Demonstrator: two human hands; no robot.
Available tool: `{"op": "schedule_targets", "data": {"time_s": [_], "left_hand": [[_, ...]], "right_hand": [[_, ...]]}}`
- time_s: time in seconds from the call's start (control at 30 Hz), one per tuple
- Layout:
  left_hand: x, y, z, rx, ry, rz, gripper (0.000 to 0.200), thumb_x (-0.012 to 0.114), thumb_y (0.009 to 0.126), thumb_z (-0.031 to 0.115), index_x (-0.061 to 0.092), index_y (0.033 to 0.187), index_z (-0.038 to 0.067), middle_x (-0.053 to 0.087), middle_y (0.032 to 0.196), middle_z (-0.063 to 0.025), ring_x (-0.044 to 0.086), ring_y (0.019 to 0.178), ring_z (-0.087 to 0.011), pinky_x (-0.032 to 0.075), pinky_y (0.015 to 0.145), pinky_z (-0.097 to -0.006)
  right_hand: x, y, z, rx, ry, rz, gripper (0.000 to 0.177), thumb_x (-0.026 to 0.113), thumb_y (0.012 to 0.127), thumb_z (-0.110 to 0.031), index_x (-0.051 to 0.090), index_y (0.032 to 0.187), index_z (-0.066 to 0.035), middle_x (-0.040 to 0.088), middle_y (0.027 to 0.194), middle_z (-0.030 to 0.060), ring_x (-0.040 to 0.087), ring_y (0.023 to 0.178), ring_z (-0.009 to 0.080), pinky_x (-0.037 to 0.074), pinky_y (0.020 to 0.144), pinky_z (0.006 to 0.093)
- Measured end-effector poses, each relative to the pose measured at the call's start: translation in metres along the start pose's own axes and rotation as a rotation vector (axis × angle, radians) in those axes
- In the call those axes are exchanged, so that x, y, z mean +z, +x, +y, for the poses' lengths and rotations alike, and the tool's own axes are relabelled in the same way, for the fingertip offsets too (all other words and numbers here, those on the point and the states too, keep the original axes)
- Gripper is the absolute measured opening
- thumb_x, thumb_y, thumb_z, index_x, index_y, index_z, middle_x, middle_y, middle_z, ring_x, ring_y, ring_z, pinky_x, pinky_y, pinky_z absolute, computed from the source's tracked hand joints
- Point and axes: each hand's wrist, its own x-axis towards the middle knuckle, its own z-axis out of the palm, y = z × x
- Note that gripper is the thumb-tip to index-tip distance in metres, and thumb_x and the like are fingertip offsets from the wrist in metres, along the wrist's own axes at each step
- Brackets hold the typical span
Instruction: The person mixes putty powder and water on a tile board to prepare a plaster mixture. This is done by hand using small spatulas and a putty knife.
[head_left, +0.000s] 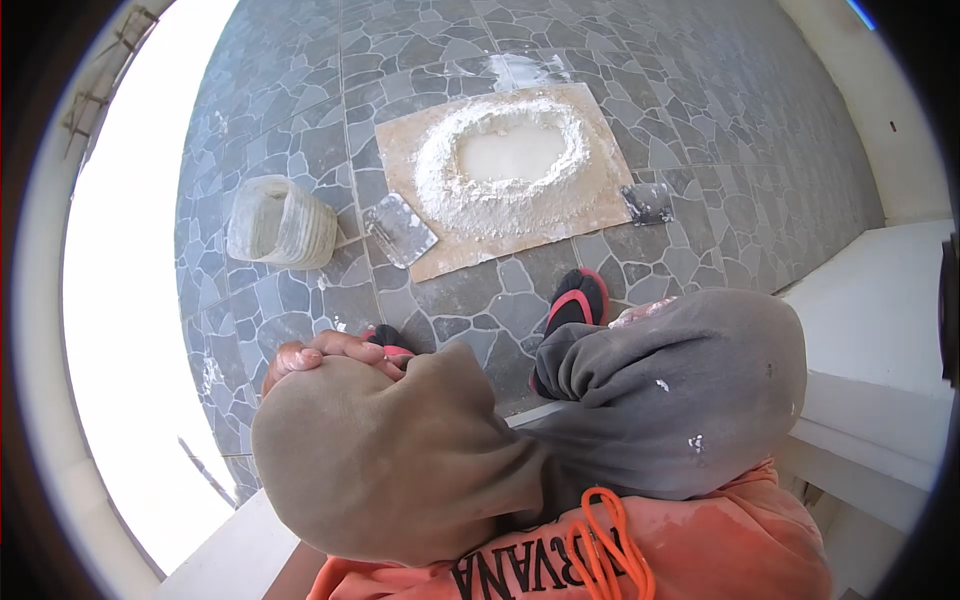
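My left hand (340, 346) rests on my left knee, its fingers apart and draped over the trouser cloth, with nothing held. Only a strip of my right hand (643, 312), smudged white, shows at the far side of my right knee; its fingers are mostly hidden. Beyond my feet, a ring of white powder (440, 195) lies on a brown board (436, 263). Pale liquid (512, 154) pools inside the ring. A flat, plaster-smeared plate tool (402, 230) touches the board's left edge. At its right edge sits a dark, white-spattered blade (650, 203).
A whitish plastic bucket (318, 236) stands left of the board. Grey stone-pattern tiles (460, 290) cover the floor, with a white smear (525, 70) behind the board. My sandalled feet (578, 297) are below my knees. A white ledge (870, 300) is at right.
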Motion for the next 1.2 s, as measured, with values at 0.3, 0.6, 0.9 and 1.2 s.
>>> {"op": "schedule_targets", "data": {"time_s": [0.3, 0.6, 0.9, 1.2], "left_hand": [[-0.004, 0.002, 0.072, -0.118, 0.915, -0.259, 0.04, 0.072, 0.079, 0.017, 0.065, 0.114, -0.002, 0.064, 0.112, -0.0244, 0.06, 0.111, -0.0354, 0.049, 0.093, -0.0432], [0.145, -0.009, 0.152, 1.128, 1.432, -0.703, 0.045, 0.063, 0.091, 0.044, 0.06, 0.121, 0.011, 0.064, 0.104, -0.0126, 0.061, 0.1, -0.0224, 0.047, 0.091, -0.0435], [0.15, -0.023, 0.135, 1.221, 1.57, -0.751, 0.045, 0.062, 0.091, 0.044, 0.059, 0.121, 0.01, 0.064, 0.104, -0.0127, 0.061, 0.099, -0.0226, 0.048, 0.09, -0.0434], [0.149, -0.032, 0.143, 1.292, 1.64, -0.667, 0.046, 0.061, 0.091, 0.045, 0.059, 0.121, 0.01, 0.064, 0.103, -0.0128, 0.062, 0.098, -0.0228, 0.048, 0.089, -0.0433]], "right_hand": [[-0.09, -0.023, -0.044, -0.376, -0.023, 0.337, 0.035, 0.062, 0.088, -0.013, 0.059, 0.117, 0.006, 0.059, 0.124, 0.0182, 0.055, 0.118, 0.0272, 0.04, 0.104, 0.0368], [-0.153, -0.096, -0.24, -1.408, -0.562, 1.174, 0.04, 0.057, 0.097, -0.029, 0.046, 0.132, -0.014, 0.049, 0.103, 0.0057, 0.053, 0.081, 0.0204, 0.051, 0.055, 0.0345], [-0.161, -0.11, -0.27, -1.551, -0.564, 0.901, 0.055, 0.057, 0.096, -0.035, 0.035, 0.144, -0.023, 0.049, 0.106, 0.0014, 0.05, 0.087, 0.0162, 0.051, 0.062, 0.0328], [-0.16, -0.107, -0.273, -1.526, -0.578, 1.018, 0.05, 0.055, 0.095, -0.032, 0.038, 0.141, -0.019, 0.051, 0.106, 0.003, 0.051, 0.087, 0.0161, 0.049, 0.064, 0.0323]]}}
